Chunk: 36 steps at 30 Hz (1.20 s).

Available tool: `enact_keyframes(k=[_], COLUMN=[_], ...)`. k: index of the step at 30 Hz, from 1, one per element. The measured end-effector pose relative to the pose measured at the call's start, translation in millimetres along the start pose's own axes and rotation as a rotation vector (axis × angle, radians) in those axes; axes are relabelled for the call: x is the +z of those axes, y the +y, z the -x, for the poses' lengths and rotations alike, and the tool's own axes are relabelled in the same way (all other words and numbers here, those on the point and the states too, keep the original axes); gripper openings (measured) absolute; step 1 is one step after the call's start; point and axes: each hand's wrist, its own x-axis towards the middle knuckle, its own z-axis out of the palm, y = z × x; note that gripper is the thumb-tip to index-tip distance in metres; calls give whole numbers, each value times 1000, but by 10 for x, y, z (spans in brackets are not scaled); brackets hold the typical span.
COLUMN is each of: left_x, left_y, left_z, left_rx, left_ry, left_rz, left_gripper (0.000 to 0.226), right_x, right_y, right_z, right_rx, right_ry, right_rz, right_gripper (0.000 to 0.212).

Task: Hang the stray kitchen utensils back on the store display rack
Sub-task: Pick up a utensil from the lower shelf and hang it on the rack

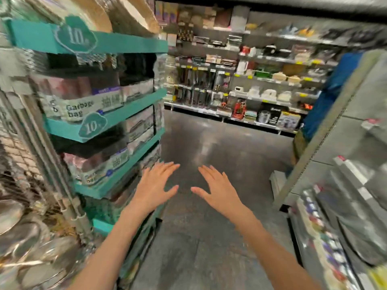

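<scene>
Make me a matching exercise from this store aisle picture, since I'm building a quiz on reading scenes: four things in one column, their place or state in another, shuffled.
Things:
1. left hand
2. right hand
3. garbage bag packs
4. teal shelf unit

Places or states:
A. printed label, sitting on a teal shelf
B. carries round "10" price tags
C. open and empty, nearer the teal shelves
D. open and empty, over bare floor

Pairs: 1-C, 2-D, 3-A, 4-B
</scene>
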Motion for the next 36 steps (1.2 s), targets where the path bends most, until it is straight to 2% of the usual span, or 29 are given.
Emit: enact_keyframes(k=[8,21,29,36], left_x=[833,1586,2294,2383], left_y=[-112,-377,-801,-1325], left_z=[-1582,-4684,-6349,-7571], left_rx=[-9,-36,-182,-406], left_ry=[-30,13,84,164], left_rz=[51,84,69,32], left_gripper=[57,54,54,54], right_x=[288,140,436,517], right_y=[1196,2930,4017,4326], right_z=[-1121,-3742,-5611,-7374], right_rx=[64,124,-16,-270], right_ry=[-50,34,-40,-154], right_rz=[-39,-79,-81,-75], right_gripper=[75,73,73,73])
